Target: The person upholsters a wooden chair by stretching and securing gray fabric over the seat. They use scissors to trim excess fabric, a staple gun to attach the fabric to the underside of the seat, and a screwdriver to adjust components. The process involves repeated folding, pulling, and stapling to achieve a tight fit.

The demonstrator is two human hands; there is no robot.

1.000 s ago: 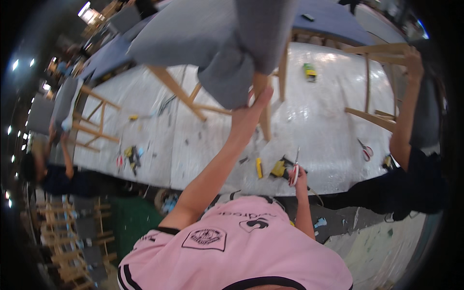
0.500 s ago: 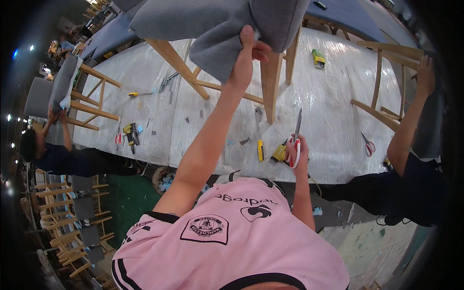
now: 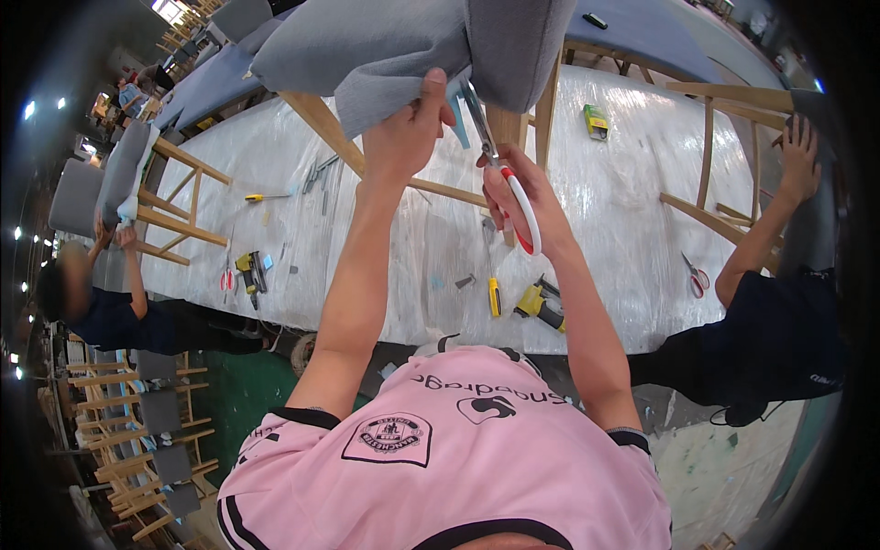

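Note:
A chair with grey upholstery [image 3: 367, 41] and wooden legs stands on the plastic-covered table in front of me. My left hand [image 3: 403, 137] pinches the loose edge of its grey fabric [image 3: 380, 87], thumb uppermost. My right hand [image 3: 532, 197] grips red-and-white scissors [image 3: 521, 211]. Their blades point up at the fabric near the corner above the front leg [image 3: 504, 128]. A light blue strip [image 3: 459, 121] hangs between my left hand and the blades. Whether the blades are cutting into the fabric I cannot tell.
On the plastic-covered table [image 3: 623, 275] lie a yellow staple gun [image 3: 541, 304], a yellow-handled screwdriver [image 3: 494, 295], other scissors [image 3: 697, 277] and a green-yellow box [image 3: 596, 122]. Co-workers handle chairs at left [image 3: 119, 302] and right [image 3: 752, 339].
My right hand has raised the scissors from near the table's front edge up to the chair's corner. My left hand has shifted left and down, keeping hold of the fabric.

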